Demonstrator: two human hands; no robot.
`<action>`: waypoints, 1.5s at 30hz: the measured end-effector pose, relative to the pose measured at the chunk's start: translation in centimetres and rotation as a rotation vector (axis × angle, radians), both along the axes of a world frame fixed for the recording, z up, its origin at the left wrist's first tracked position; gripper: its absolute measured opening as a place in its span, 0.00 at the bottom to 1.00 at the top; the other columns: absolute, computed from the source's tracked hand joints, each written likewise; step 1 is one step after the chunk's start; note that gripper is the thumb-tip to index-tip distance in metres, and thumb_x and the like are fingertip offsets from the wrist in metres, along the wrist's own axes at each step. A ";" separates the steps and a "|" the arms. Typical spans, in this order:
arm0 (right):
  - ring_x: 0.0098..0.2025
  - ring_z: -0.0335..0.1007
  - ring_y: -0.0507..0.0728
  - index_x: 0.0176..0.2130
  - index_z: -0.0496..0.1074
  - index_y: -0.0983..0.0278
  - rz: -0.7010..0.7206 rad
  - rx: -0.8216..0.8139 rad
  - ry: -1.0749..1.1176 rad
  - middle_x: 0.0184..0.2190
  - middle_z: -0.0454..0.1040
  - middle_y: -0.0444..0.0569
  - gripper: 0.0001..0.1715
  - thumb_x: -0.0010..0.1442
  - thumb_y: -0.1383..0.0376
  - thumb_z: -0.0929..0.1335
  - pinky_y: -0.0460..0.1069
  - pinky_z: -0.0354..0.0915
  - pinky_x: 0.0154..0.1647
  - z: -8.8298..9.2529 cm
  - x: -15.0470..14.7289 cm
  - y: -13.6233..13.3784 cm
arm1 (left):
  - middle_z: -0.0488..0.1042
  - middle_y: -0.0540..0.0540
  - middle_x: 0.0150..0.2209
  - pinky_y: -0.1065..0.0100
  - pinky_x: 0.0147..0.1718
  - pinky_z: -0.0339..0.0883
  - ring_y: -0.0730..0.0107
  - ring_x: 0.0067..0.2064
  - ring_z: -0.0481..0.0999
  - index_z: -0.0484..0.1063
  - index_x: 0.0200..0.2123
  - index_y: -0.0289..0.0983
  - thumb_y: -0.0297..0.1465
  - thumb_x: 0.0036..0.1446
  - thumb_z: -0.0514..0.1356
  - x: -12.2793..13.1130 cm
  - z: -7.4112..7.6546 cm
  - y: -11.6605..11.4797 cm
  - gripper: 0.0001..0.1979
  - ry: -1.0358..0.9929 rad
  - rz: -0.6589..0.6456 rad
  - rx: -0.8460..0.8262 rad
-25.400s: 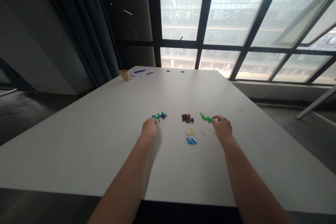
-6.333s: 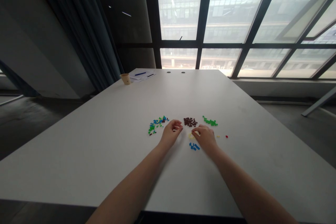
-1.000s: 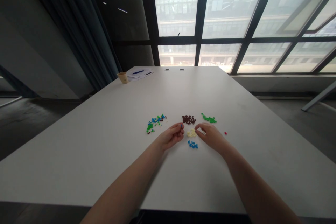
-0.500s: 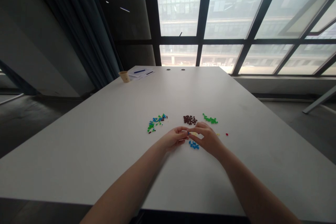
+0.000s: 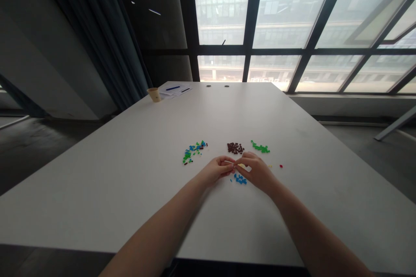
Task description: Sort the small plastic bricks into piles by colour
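My left hand (image 5: 217, 171) and my right hand (image 5: 255, 170) meet at the fingertips just above the table, both pinched. Whatever sits between the fingertips is too small and covered to make out. Right below them lies a small pile of blue toy bricks (image 5: 241, 179), with one loose blue brick (image 5: 231, 180) at its left. Pale yellow pieces (image 5: 241, 165) show partly under my right hand. Beyond the hands is a heap of dark brown bricks (image 5: 235, 148). Green bricks (image 5: 260, 147) lie in a band to its right.
A mixed scatter of green, blue and brown bricks (image 5: 191, 153) lies left of my hands. One red piece (image 5: 281, 166) is at the right. Far off on the white table (image 5: 130, 173) stand a paper cup (image 5: 154, 95) and papers (image 5: 175, 90) with a blue pen (image 5: 173, 88).
The blue brick seen at my fingertips before no longer shows there. A loose blue brick now lies left of the blue pile. My fingertips have drawn closer together.
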State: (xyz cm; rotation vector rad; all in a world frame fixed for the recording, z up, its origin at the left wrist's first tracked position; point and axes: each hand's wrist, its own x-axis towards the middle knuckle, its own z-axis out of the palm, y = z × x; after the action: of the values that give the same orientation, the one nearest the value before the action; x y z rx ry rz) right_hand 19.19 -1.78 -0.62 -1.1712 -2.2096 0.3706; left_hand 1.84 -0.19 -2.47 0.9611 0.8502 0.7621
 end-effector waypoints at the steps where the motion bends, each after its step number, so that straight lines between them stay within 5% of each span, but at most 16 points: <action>1: 0.32 0.61 0.52 0.30 0.74 0.62 0.000 -0.007 -0.001 0.25 0.66 0.46 0.11 0.57 0.63 0.63 0.47 0.57 0.34 0.0 0.1 0.0 | 0.71 0.50 0.24 0.73 0.31 0.60 0.78 0.26 0.69 0.71 0.31 0.33 0.35 0.35 0.69 -0.1 0.0 0.1 0.19 0.029 0.002 0.035; 8: 0.34 0.64 0.52 0.34 0.76 0.57 0.133 -0.189 -0.191 0.28 0.70 0.45 0.08 0.51 0.63 0.69 0.47 0.58 0.37 -0.2 0.1 -0.4 | 0.71 0.49 0.25 0.72 0.27 0.59 0.77 0.25 0.66 0.71 0.27 0.33 0.36 0.39 0.65 -1.2 -0.4 1.4 0.13 0.337 0.128 0.343; 18: 0.36 0.65 0.53 0.32 0.76 0.57 0.092 -0.219 -0.268 0.31 0.72 0.46 0.08 0.51 0.67 0.67 0.47 0.56 0.40 -0.8 -0.7 -0.2 | 0.71 0.48 0.26 0.72 0.28 0.60 0.76 0.26 0.67 0.72 0.28 0.34 0.35 0.42 0.62 -0.8 -0.3 1.1 0.10 0.362 0.071 0.377; 25: 0.31 0.63 0.52 0.27 0.75 0.60 -0.153 -0.272 -0.328 0.27 0.70 0.45 0.05 0.48 0.66 0.68 0.46 0.55 0.32 0.0 2.4 0.6 | 0.71 0.48 0.27 0.71 0.28 0.61 0.75 0.27 0.68 0.71 0.29 0.34 0.34 0.43 0.61 -1.5 -0.5 1.5 0.10 0.384 0.115 0.363; 33: 0.29 0.63 0.51 0.28 0.75 0.60 -0.103 -0.411 -0.317 0.27 0.69 0.44 0.05 0.44 0.66 0.70 0.45 0.56 0.31 -1.1 2.9 1.0 | 0.71 0.47 0.28 0.71 0.28 0.61 0.75 0.28 0.68 0.71 0.29 0.34 0.32 0.43 0.60 -1.6 0.3 1.3 0.09 0.407 0.123 0.348; 45: 0.30 0.65 0.52 0.29 0.77 0.58 -0.122 -0.401 -0.354 0.29 0.71 0.45 0.07 0.47 0.66 0.69 0.46 0.57 0.34 -1.0 2.6 1.0 | 0.71 0.48 0.26 0.72 0.27 0.60 0.75 0.27 0.67 0.70 0.28 0.34 0.34 0.42 0.60 -2.7 0.5 2.3 0.10 0.430 0.264 0.327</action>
State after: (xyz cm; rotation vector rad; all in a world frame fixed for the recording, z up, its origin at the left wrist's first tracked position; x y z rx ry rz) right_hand 21.81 -0.77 -1.64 -1.6874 -2.4149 0.6163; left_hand -0.86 2.07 -1.97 1.3495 1.2701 0.9570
